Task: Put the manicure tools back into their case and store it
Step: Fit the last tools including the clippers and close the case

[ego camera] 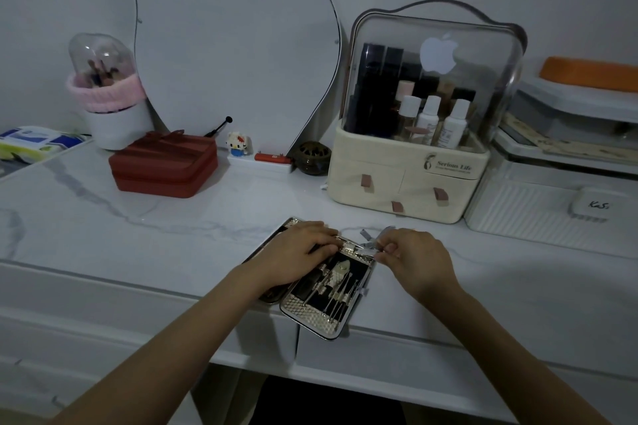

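An open manicure case (pixel 310 319) with a shiny textured rim lies at the front edge of the marble table, several metal tools slotted in its dark lining. My left hand (pixel 303 254) rests on the case's upper part, fingers curled over the hinge area, hiding the left half. My right hand (pixel 412 260) pinches a small metal tool (pixel 369 245), which looks like a nail clipper, just above the case's top right corner.
A cream cosmetic organiser (pixel 407 179) with small drawers and a clear lid stands behind on the right, a white box (pixel 538 210) beside it. A red pouch (pixel 165 166), a brush holder (pixel 110 121), a mirror (pixel 234 45) and small trinkets line the back.
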